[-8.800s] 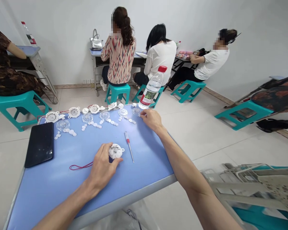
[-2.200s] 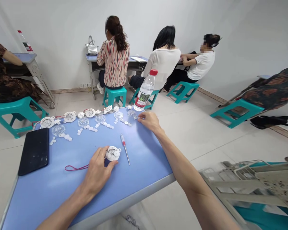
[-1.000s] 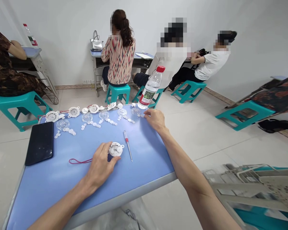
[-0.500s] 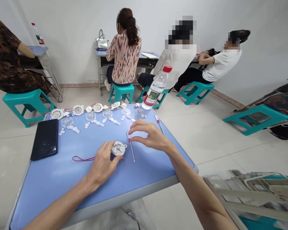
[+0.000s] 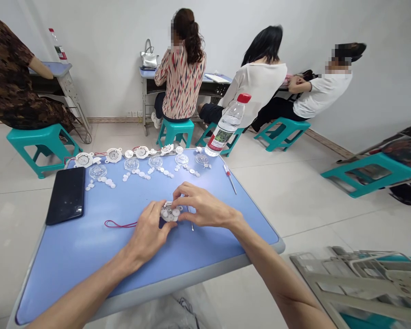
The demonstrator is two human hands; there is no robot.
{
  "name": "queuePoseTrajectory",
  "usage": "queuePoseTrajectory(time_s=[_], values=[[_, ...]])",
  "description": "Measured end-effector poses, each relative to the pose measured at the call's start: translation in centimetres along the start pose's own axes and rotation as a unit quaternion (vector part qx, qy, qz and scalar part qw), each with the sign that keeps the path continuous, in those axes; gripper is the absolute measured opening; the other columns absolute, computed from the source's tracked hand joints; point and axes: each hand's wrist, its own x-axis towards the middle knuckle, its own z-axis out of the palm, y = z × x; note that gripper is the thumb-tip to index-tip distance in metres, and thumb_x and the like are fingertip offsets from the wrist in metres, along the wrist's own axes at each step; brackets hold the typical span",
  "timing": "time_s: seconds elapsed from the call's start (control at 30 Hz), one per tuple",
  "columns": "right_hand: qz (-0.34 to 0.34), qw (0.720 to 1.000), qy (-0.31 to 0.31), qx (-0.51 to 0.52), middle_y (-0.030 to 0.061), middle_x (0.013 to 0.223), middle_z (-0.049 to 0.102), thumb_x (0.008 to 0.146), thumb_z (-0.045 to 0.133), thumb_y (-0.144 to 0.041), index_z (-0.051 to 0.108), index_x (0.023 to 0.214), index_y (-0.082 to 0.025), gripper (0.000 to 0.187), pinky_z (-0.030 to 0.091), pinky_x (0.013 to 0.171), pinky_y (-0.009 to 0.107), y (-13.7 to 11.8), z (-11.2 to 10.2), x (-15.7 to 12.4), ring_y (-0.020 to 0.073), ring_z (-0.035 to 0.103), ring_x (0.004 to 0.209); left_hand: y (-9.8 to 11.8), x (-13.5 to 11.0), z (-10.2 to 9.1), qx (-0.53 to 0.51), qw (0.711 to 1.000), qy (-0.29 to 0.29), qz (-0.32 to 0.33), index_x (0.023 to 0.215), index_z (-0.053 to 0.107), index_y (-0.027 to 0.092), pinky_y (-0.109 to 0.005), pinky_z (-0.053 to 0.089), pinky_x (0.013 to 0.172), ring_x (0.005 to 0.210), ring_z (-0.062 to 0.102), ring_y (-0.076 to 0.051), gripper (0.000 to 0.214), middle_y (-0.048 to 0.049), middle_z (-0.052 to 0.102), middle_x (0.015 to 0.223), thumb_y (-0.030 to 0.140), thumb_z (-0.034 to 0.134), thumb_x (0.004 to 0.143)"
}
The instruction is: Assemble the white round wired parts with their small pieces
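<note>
Right now we are holding a round white plastic housing (image 5: 169,212) between both hands, on the near half of a pale blue table (image 5: 89,265). Our left hand (image 5: 147,228) is curling around the housing's left side, and our right hand (image 5: 203,205) is closing over it from the right, so both are nearly shut on it. Small white discs are sitting on the housing. A thin steel screwdriver shaft (image 5: 192,225) is poking out just below our right hand, a red-handled screwdriver (image 5: 230,179) is lying by the table's right edge, a thin red cord (image 5: 119,224) is trailing left, and a black smartphone (image 5: 65,195) is lying farther left. A row of white parts and clear domes (image 5: 133,163) is lining the far edge, near a clear plastic bottle with a red cap (image 5: 227,125).
</note>
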Motion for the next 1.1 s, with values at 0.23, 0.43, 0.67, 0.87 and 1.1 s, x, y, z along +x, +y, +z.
queuePoseTrajectory(time_s=[0.23, 0.43, 0.67, 0.87, 1.1], values=[[-0.016, 1.000, -0.012, -0.020, 0.0096, 0.100, 0.063, 0.087, 0.065, -0.019, 0.071, 0.101, -0.017, 0.015, 0.050, 0.076, 0.034, -0.2, 0.1, 0.1, 0.0213, 0.055, 0.092, 0.0, -0.1, 0.0, 0.002, 1.000, -0.003, -0.001, 0.118, 0.053, 0.020, -0.036, 0.051, 0.082, 0.093, 0.061, -0.022, 0.040, -0.0048, 0.063, 0.100, 0.017, 0.068, 0.082], [-0.023, 1.000, -0.005, -0.017, 0.0086, 0.096, 0.064, 0.088, 0.060, -0.016, 0.069, 0.099, -0.018, 0.014, 0.050, 0.075, 0.034, -0.4, 0.1, 0.1, 0.0209, 0.055, 0.089, -0.1, -0.1, 0.0, 0.002, 1.000, -0.006, 0.002, 0.118, 0.053, 0.019, -0.037, 0.051, 0.082, 0.093, 0.060, -0.022, 0.039, -0.0049, 0.063, 0.100, 0.017, 0.068, 0.082], [-0.015, 1.000, 0.002, -0.026, 0.0092, 0.096, 0.064, 0.083, 0.058, -0.013, 0.066, 0.096, -0.017, 0.016, 0.048, 0.073, 0.034, -0.9, 0.2, 0.1, 0.0207, 0.054, 0.087, 0.0, 0.0, 0.0, -0.005, 1.000, -0.008, 0.001, 0.119, 0.052, 0.020, -0.039, 0.051, 0.084, 0.095, 0.061, -0.023, 0.040, -0.0059, 0.063, 0.102, 0.016, 0.067, 0.082], [-0.011, 0.999, -0.002, -0.038, 0.0088, 0.095, 0.064, 0.083, 0.061, -0.018, 0.065, 0.100, -0.017, 0.017, 0.048, 0.074, 0.034, -1.0, 0.1, 0.1, 0.0212, 0.054, 0.086, 0.0, -0.1, 0.0, -0.010, 1.000, -0.010, -0.001, 0.119, 0.052, 0.020, -0.040, 0.051, 0.084, 0.095, 0.060, -0.023, 0.039, -0.0064, 0.063, 0.103, 0.017, 0.067, 0.083], [-0.002, 0.999, -0.020, -0.043, 0.0078, 0.095, 0.065, 0.087, 0.060, -0.018, 0.068, 0.100, -0.020, 0.015, 0.047, 0.072, 0.033, -0.9, -0.1, -0.1, 0.0207, 0.055, 0.086, 0.1, -0.1, -0.1, -0.002, 1.000, -0.007, 0.006, 0.117, 0.053, 0.019, -0.037, 0.050, 0.083, 0.095, 0.060, -0.023, 0.039, -0.0059, 0.063, 0.103, 0.018, 0.068, 0.081]])
